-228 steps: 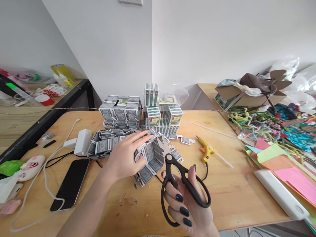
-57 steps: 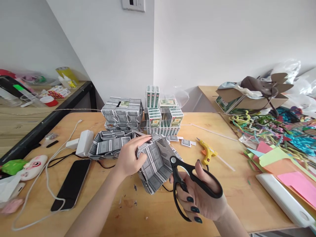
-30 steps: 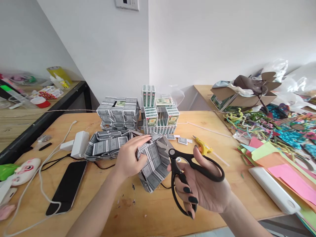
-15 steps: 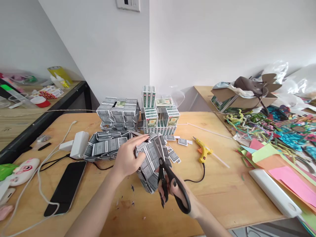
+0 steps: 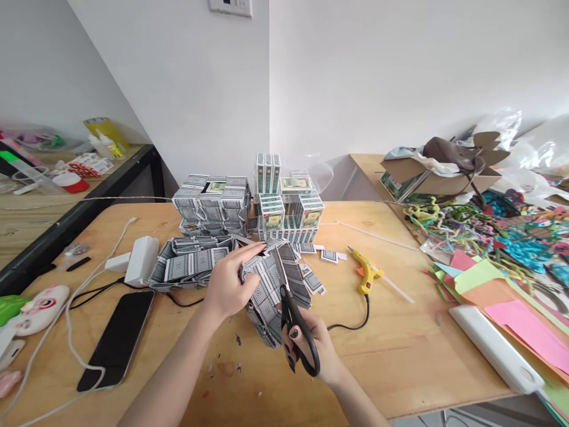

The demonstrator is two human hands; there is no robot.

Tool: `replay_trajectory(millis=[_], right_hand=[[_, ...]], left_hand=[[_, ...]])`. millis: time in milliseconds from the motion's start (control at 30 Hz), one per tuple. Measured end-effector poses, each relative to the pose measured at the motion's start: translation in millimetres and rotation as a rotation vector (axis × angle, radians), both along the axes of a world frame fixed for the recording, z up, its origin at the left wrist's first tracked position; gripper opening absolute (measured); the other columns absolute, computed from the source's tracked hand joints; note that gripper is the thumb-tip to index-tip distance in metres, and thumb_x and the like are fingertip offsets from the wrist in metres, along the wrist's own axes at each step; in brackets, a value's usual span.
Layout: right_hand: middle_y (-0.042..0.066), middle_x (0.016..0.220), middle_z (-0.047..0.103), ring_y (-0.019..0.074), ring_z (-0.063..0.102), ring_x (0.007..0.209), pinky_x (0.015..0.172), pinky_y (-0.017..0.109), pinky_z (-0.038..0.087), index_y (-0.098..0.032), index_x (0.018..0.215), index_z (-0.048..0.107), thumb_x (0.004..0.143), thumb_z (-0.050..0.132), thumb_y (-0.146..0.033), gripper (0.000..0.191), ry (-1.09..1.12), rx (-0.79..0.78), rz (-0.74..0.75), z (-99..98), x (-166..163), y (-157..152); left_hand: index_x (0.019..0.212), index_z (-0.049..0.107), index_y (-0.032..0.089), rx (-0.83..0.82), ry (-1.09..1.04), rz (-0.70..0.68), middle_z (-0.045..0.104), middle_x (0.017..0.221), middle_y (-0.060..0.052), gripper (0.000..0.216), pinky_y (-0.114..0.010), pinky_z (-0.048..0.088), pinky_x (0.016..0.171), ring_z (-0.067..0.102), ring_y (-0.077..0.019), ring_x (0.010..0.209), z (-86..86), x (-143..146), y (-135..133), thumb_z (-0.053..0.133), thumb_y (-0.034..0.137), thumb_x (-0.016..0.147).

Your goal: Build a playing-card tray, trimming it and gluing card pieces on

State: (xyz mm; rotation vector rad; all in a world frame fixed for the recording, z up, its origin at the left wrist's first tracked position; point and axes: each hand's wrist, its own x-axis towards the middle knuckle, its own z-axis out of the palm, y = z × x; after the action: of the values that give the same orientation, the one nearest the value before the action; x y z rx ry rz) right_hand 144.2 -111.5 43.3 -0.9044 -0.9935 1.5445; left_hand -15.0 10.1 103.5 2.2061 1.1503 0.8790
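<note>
Left hand (image 5: 231, 283) back-up, thumb bent, fingers reaching right; right hand (image 5: 306, 341) nearer body, fingers curled.

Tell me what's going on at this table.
A person's left hand grips a boxy piece built of grey-and-white patterned paper cards. The right hand holds metal scissors with black plastic handles, their blades nearly together over the piece; whether they are biting into it, I can't tell. Beyond stand a grey-and-white block of folded cards and stacked green-and-white card boxes. A yellow plastic glue gun lies on the wooden table to the right.
</note>
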Motion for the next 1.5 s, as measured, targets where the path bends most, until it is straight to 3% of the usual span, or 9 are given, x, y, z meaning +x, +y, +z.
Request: replay_trajectory(millis=[367, 533, 733, 900, 1133, 1267, 1333, 1400, 1500], right_hand=[[-0.005, 0.057, 0.042, 0.0054, 0.039, 0.042, 0.039, 0.019, 0.035, -0.013, 0.108, 0.051, 0.079, 0.056, -0.049, 0.047, 0.053, 0.032, -0.042, -11.0, -0.5, -3.7], [-0.005, 0.057, 0.042, 0.0058, 0.038, 0.042, 0.040, 0.021, 0.038, -0.015, 0.111, 0.049, 0.081, 0.053, -0.050, 0.046, 0.195, 0.040, -0.029, -17.1, -1.7, -6.5], [-0.008, 0.052, 0.039, 0.0047, 0.033, 0.035, 0.032, 0.016, 0.030, -0.019, 0.111, 0.050, 0.071, 0.055, -0.063, 0.059, 0.454, -0.115, -0.033, -22.2, -4.0, -6.0], [-0.009, 0.049, 0.037, 0.0030, 0.025, 0.031, 0.027, 0.014, 0.025, -0.021, 0.106, 0.053, 0.067, 0.052, -0.070, 0.062, 0.603, -0.214, -0.011, -12.2, -4.1, -5.2], [-0.009, 0.051, 0.039, 0.0035, 0.028, 0.033, 0.029, 0.015, 0.028, -0.021, 0.107, 0.052, 0.067, 0.054, -0.069, 0.062, 0.596, -0.231, 0.041, -12.4, -3.7, -8.6], [-0.009, 0.052, 0.041, 0.0045, 0.032, 0.034, 0.031, 0.016, 0.030, -0.022, 0.110, 0.048, 0.068, 0.055, -0.067, 0.062, 0.558, -0.228, 0.083, -17.8, -2.9, -9.3], [-0.009, 0.052, 0.041, 0.0045, 0.032, 0.034, 0.031, 0.016, 0.031, -0.023, 0.110, 0.048, 0.068, 0.055, -0.067, 0.061, 0.540, -0.220, 0.090, -18.0, -3.7, -8.7], [-0.009, 0.053, 0.041, 0.0045, 0.032, 0.034, 0.030, 0.016, 0.031, -0.023, 0.108, 0.049, 0.068, 0.054, -0.067, 0.060, 0.526, -0.213, 0.093, -16.6, -4.8, -7.8], [-0.009, 0.053, 0.041, 0.0041, 0.030, 0.033, 0.030, 0.016, 0.030, -0.024, 0.108, 0.050, 0.069, 0.053, -0.068, 0.059, 0.537, -0.202, 0.105, -12.9, -4.9, -7.1]], left_hand=[[0.128, 0.048, 0.027, -0.062, 0.162, -0.104, 0.045, 0.136, 0.002, 0.059, -0.037, 0.035, 0.104, 0.042, -0.0214, 0.124, 19.5, 1.4, -3.2, 0.042, 0.012, 0.071], [0.127, 0.048, 0.027, -0.088, 0.173, -0.099, 0.044, 0.136, 0.003, 0.057, -0.038, 0.034, 0.105, 0.041, -0.0213, 0.125, 21.7, 2.4, -3.9, 0.041, 0.012, 0.072], [0.127, 0.048, 0.027, -0.085, 0.181, -0.109, 0.045, 0.136, 0.004, 0.058, -0.037, 0.034, 0.105, 0.040, -0.0206, 0.125, 23.0, 4.0, -4.0, 0.041, 0.012, 0.072], [0.128, 0.047, 0.026, -0.069, 0.191, -0.126, 0.044, 0.136, 0.003, 0.059, -0.036, 0.033, 0.107, 0.040, -0.0198, 0.126, 21.2, 2.7, -3.9, 0.041, 0.010, 0.072], [0.128, 0.046, 0.024, -0.018, 0.199, -0.128, 0.047, 0.134, 0.000, 0.052, -0.036, 0.034, 0.105, 0.041, -0.0211, 0.125, 30.5, -0.9, -6.2, 0.046, 0.020, 0.076], [0.122, 0.052, 0.025, 0.030, 0.217, 0.030, 0.059, 0.122, 0.001, 0.043, -0.031, 0.043, 0.096, 0.055, -0.0182, 0.111, 48.1, 5.3, -1.6, 0.046, 0.025, 0.079], [0.118, 0.056, 0.026, 0.061, 0.347, 0.113, 0.063, 0.115, 0.000, 0.039, -0.034, 0.047, 0.088, 0.060, -0.0203, 0.102, 53.7, 12.4, 3.4, 0.045, 0.028, 0.081], [0.116, 0.058, 0.025, 0.075, 0.545, 0.084, 0.066, 0.109, -0.003, 0.038, -0.037, 0.051, 0.076, 0.063, -0.0250, 0.093, 54.3, 20.5, 8.9, 0.048, 0.030, 0.080], [0.106, 0.064, 0.026, 0.130, 0.698, 0.035, 0.070, 0.097, -0.004, 0.029, -0.034, 0.050, 0.065, 0.066, -0.0247, 0.081, 47.0, 30.4, 14.8, 0.046, 0.026, 0.082]])
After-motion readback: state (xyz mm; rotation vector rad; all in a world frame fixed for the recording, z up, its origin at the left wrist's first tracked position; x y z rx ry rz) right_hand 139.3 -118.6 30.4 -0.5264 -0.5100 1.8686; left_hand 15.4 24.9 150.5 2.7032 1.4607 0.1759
